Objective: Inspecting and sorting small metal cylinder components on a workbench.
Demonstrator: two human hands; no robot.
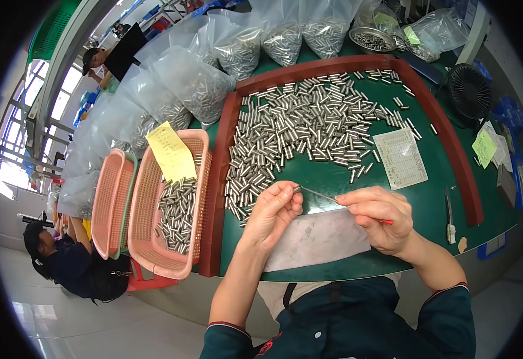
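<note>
Between the thumb and fingertips of my left hand [273, 212] a small metal cylinder [298, 189] is pinched, mostly covered by the fingers. My right hand [384, 215] is closed around a thin metal rod [318, 193] with a red end. The rod points left, its tip at or close to the cylinder; I cannot tell whether it goes inside. Beyond both hands lies a large spread of loose metal cylinders [300, 119] on the green table [333, 173]. A whitish cloth [318, 242] lies below my hands, at the table's near edge.
Dark red rails [216, 179] frame the work area. At left stand a pink basket [145, 233] of cylinders and another pink basket [107, 197]. Bags of cylinders [192, 84] line the back. A printed sheet [400, 158], tweezers [449, 215] and a black fan [468, 91] are at right. Two people appear left.
</note>
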